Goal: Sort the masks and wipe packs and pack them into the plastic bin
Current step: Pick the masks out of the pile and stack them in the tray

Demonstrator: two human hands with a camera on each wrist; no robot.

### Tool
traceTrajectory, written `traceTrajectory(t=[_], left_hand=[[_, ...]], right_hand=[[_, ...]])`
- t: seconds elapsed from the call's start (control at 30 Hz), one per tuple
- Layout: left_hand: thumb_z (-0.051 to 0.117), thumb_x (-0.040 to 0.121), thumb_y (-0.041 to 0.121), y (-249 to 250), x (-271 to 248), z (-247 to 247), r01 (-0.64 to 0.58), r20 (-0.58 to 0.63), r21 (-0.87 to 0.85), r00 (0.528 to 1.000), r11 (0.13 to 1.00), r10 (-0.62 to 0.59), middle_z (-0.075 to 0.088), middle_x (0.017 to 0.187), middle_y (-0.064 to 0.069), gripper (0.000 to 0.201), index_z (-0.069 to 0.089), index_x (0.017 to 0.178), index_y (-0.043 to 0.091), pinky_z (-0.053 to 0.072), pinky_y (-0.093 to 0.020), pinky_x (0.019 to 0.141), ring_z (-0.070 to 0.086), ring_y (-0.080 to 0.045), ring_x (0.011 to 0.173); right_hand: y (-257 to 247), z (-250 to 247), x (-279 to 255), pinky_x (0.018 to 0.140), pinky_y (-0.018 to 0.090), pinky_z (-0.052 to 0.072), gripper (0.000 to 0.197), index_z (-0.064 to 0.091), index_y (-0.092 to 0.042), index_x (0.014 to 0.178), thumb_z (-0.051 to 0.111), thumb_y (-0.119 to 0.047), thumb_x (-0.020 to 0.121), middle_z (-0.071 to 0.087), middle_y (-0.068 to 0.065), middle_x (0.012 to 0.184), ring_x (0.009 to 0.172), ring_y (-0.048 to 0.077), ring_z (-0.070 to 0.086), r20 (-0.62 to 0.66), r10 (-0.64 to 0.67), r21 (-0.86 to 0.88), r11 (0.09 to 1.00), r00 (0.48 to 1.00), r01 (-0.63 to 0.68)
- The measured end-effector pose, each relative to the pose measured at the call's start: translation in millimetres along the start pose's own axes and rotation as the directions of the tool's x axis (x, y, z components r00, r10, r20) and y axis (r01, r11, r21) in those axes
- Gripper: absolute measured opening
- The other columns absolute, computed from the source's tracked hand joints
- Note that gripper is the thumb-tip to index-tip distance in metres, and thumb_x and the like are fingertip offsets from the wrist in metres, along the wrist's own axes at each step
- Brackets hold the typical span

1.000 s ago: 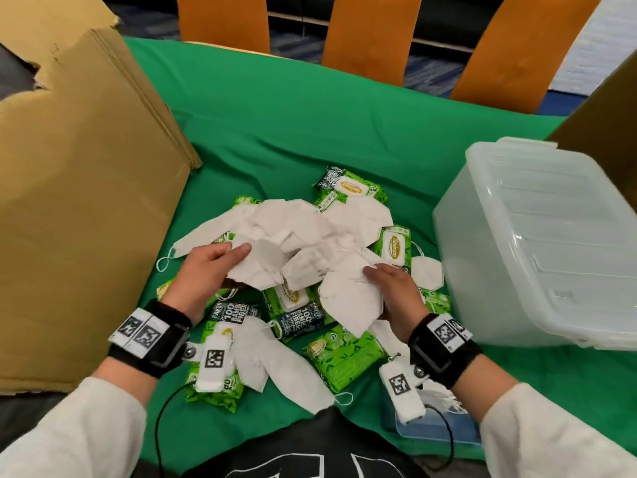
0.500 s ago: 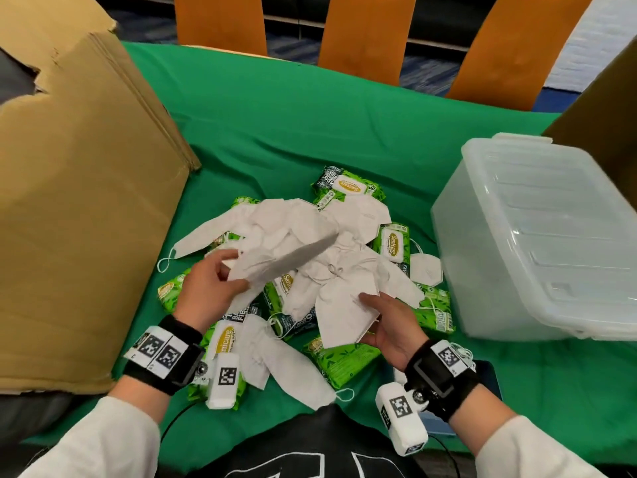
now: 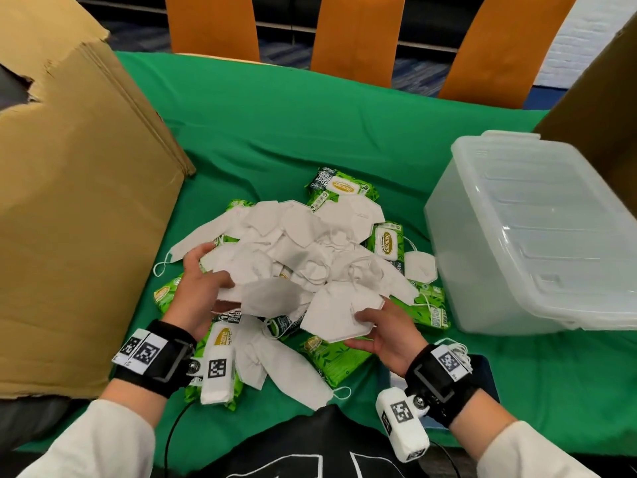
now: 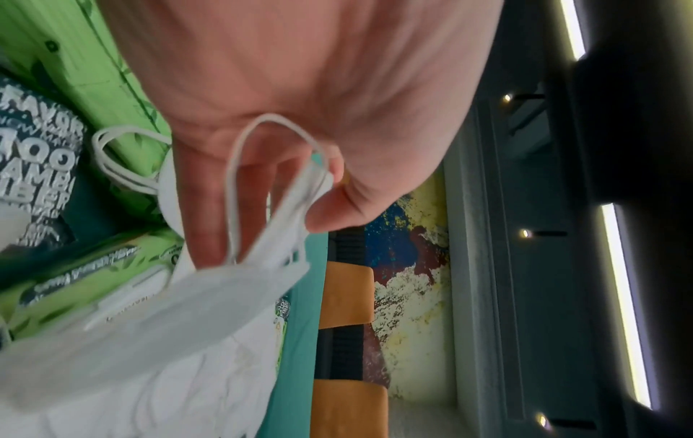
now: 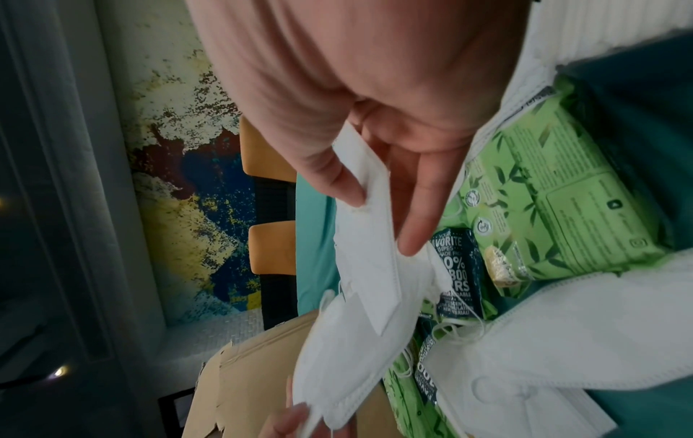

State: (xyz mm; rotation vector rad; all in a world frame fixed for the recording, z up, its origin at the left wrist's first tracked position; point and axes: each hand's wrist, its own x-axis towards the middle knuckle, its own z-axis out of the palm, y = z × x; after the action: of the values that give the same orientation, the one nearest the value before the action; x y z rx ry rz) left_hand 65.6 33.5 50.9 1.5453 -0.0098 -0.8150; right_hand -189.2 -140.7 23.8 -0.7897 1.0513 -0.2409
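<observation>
A heap of white folded masks (image 3: 300,246) lies mid-table on and among green wipe packs (image 3: 387,243). My left hand (image 3: 220,291), at the heap's near left, pinches a mask or two (image 3: 265,298) between thumb and fingers; in the left wrist view the hand (image 4: 285,207) has the masks' edge (image 4: 195,311) and an ear loop in that pinch. At the near right my right hand (image 3: 362,329), palm up, holds another mask (image 3: 337,312); the right wrist view shows the hand (image 5: 378,213) pinching this mask (image 5: 371,255). The clear plastic bin (image 3: 465,277) stands to the right with its lid on.
A big cardboard box (image 3: 69,201) fills the left side, and a cardboard flap (image 3: 603,98) rises behind the bin. Orange chair backs (image 3: 355,36) line the far edge of the green tablecloth (image 3: 293,132). More wipe packs (image 3: 331,357) and a mask (image 3: 275,367) lie near me.
Both hands have drawn masks off the heap toward me. The right hand turned palm up with its mask; the left hand shifted its mask lower and to the right.
</observation>
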Motion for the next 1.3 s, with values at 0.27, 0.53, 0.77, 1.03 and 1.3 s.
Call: traceTrajectory(t=[0.27, 0.53, 0.77, 1.03, 1.3], left_hand=[[0.055, 0.091, -0.012, 3.0, -4.4, 15.6, -0.038, 0.1, -0.023, 0.994, 0.999, 0.04, 0.073, 0.105, -0.01, 0.038, 0.071, 0.106, 0.018, 0.057, -0.032, 0.059, 0.067, -0.024, 0.083], [0.05, 0.086, -0.018, 30.6, -24.2, 48.1, -0.16, 0.088, -0.164, 0.98, 0.973, 0.176, 0.073, 0.109, -0.005, 0.05, 0.056, 0.121, 0.017, 0.055, -0.04, 0.076, 0.07, -0.018, 0.094], [0.068, 0.09, 0.001, -6.8, -40.1, 76.6, -0.051, 0.308, -0.045, 0.949, 0.998, 0.063, 0.076, 0.113, -0.012, 0.025, 0.072, 0.114, 0.008, 0.056, -0.047, 0.089, 0.071, -0.033, 0.105], [0.089, 0.065, 0.015, -35.7, -33.9, 80.3, -0.274, 0.341, 0.256, 0.923, 0.927, 0.178, 0.078, 0.089, -0.005, 0.038, 0.071, 0.098, 0.021, 0.059, -0.045, 0.08, 0.073, -0.025, 0.086], [0.093, 0.071, 0.029, -46.2, -32.8, 76.3, -0.351, 0.276, 0.327, 0.924, 0.877, 0.266, 0.066, 0.109, 0.008, 0.069, 0.056, 0.128, 0.035, 0.054, -0.028, 0.085, 0.064, -0.008, 0.098]], right_hand=[[-1.9, 20.6, -3.8, 0.072, 0.055, 0.062, 0.015, 0.068, -0.013, 0.111, 0.058, -0.01, 0.1, 0.074, 0.011, 0.098, 0.091, 0.032, 0.071, -0.014, 0.027, 0.088, 0.996, 1.0, -0.026], [-10.7, 28.8, -3.0, 0.094, 0.044, 0.055, 0.028, 0.068, -0.002, 0.121, 0.063, -0.001, 0.094, 0.074, 0.017, 0.117, 0.104, 0.03, 0.07, -0.005, -0.12, 0.163, 0.979, 0.993, 0.119], [-16.0, 30.1, -6.8, 0.074, 0.038, 0.056, 0.019, 0.071, -0.013, 0.109, 0.059, -0.006, 0.097, 0.075, 0.011, 0.107, 0.093, 0.026, 0.07, -0.035, -0.104, 0.251, 0.962, 0.994, 0.109], [-15.9, 28.4, -22.0, 0.09, 0.053, 0.057, 0.023, 0.069, -0.006, 0.12, 0.063, -0.011, 0.098, 0.073, 0.017, 0.12, 0.104, 0.031, 0.072, 0.073, -0.165, 0.161, 0.975, 0.984, 0.152], [-11.8, 25.1, -16.2, 0.086, 0.044, 0.059, 0.045, 0.064, -0.007, 0.127, 0.056, 0.016, 0.089, 0.072, 0.015, 0.122, 0.109, 0.032, 0.071, 0.07, -0.227, 0.202, 0.957, 0.971, 0.209]])
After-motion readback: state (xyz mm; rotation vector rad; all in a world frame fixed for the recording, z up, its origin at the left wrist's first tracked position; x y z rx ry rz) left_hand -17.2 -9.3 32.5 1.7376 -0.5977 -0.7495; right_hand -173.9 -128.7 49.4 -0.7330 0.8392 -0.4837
